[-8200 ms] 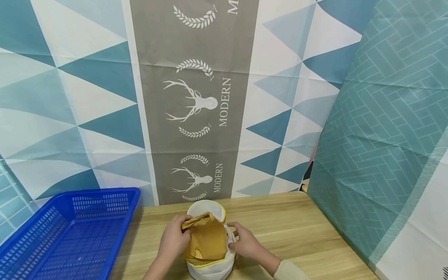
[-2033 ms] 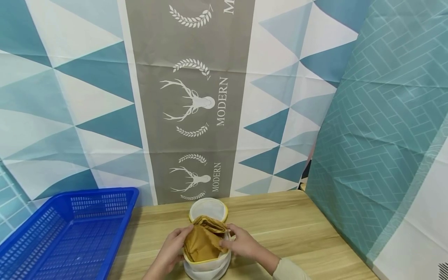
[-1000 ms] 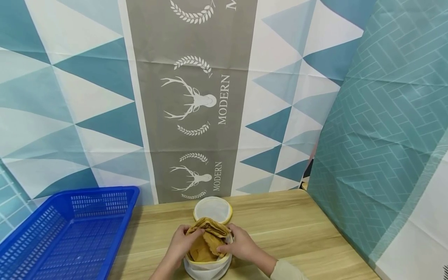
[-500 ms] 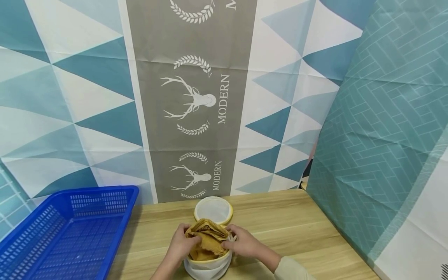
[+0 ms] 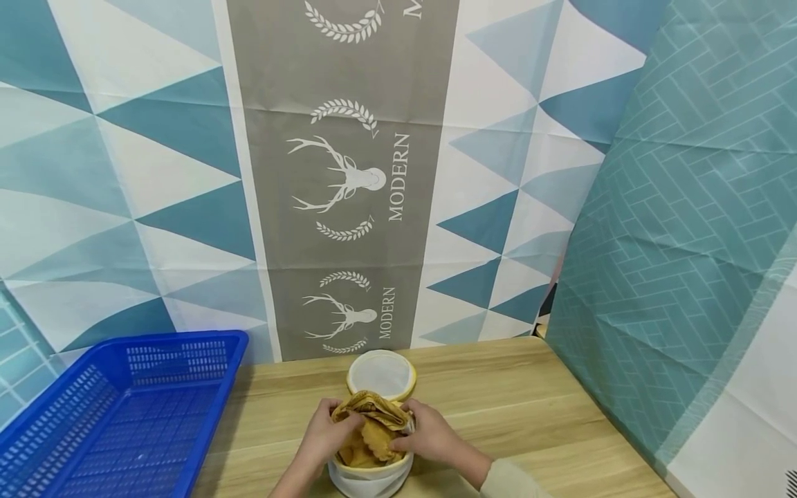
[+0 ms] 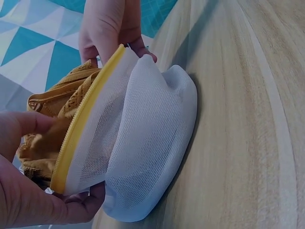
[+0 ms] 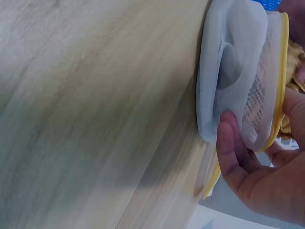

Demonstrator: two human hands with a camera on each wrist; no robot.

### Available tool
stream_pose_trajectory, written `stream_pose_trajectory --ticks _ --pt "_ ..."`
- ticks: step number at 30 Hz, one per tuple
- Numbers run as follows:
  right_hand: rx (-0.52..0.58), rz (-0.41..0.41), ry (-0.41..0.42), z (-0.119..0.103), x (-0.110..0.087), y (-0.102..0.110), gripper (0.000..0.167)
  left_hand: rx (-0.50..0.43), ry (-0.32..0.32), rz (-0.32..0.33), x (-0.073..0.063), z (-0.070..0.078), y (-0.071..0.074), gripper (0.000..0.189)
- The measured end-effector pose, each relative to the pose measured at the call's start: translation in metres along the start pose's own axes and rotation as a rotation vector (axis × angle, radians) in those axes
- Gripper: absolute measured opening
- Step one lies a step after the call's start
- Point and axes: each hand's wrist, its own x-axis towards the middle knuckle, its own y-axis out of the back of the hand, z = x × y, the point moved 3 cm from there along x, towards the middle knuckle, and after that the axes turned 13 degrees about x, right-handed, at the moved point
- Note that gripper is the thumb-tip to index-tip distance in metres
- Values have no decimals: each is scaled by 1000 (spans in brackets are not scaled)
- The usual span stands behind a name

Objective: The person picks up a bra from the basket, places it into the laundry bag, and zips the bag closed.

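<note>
A round white mesh laundry bag (image 5: pixel 372 482) with a yellow zipper stands on the table, its mouth open and its lid (image 5: pixel 380 373) folded back behind it. Stuffed in the mouth is a crumpled mustard-yellow garment (image 5: pixel 378 437) with lacy trim, part of it sticking up above the rim. My left hand (image 5: pixel 325 436) grips the bag's left side, thumb inside on the garment and fingers curled outside the mesh. On the other side, my right hand (image 5: pixel 432 437) holds the rim; in the right wrist view its fingers (image 7: pixel 228 143) press the mesh from outside. The garment's lower part is hidden.
A blue plastic basket (image 5: pixel 232 387) with perforated sides stands to the left of the bag. The wooden table (image 5: pixel 510 394) ends at patterned wall coverings at the back, with a teal sheet (image 5: pixel 660 290) hanging along its right side.
Spread upright above the bag about eight seconds ago, the garment is now bunched lower in its mouth. My left thumb has moved inward over the garment. The folded-back lid shows more fully.
</note>
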Motion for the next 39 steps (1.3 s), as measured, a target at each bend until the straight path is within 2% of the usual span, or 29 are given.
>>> stream_pose_trajectory --ticks 5,10,14,21,28,33,36,39 --pt "-51 20 -15 2 2 -3 46 18 38 4 2 -1 0 60" --pt "-92 30 -16 4 2 -5 48 -8 5 -17 3 -1 0 45" --pt "-87 32 -5 4 1 -5 49 -10 -22 -23 3 -2 0 42" --pt "-49 -7 6 4 1 -2 47 5 -46 5 3 -4 0 44" --pt "-5 -1 -30 2 2 -5 61 18 -62 24 1 -4 1 47" --pt "-40 7 -2 -1 2 -8 67 17 -28 8 1 -4 2 47" --pt "-39 9 3 -1 2 -8 71 16 7 -2 1 -4 4 52" --pt "-20 16 11 -2 3 -8 72 8 13 -20 2 -4 6 56"
